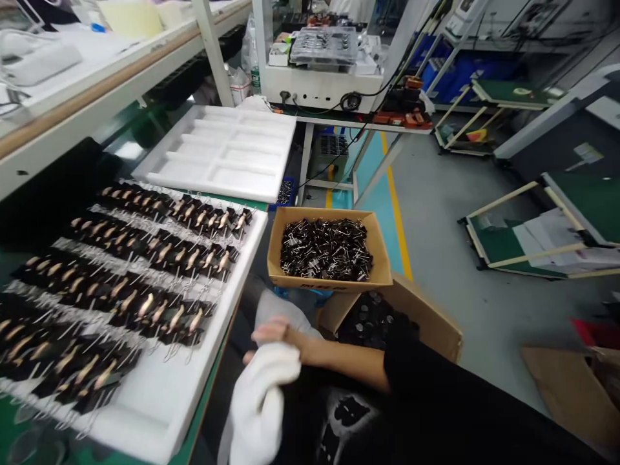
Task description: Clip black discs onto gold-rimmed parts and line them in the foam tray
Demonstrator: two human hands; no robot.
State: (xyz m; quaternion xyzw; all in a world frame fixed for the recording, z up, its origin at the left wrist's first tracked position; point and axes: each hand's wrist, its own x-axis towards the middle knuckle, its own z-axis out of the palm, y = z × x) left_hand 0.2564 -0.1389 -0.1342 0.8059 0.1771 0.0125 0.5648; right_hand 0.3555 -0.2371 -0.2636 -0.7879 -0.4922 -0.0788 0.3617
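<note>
My left hand (264, 397), in a white glove, is raised in front of my body at the bottom middle. Its fingers curve loosely, apart from the thumb, and nothing shows between them. Just behind it is my bare right hand (281, 332), blurred and partly hidden by the glove, with fingers stretched to the left and no object visible in them. Left of both hands lies a white foam tray (145, 403) with rows of black binder clips (159, 313) clamped around small pale curved pieces. A cardboard box (334, 282) of loose black binder clips stands ahead of the hands.
Beyond the filled tray lies a second white foam tray (217, 145) with bare compartments. A larger carton (431, 316) holding dark round parts sits beside my right arm. White machine housing (320, 90) stands at the back. Green-topped carts (523, 252) are on the right.
</note>
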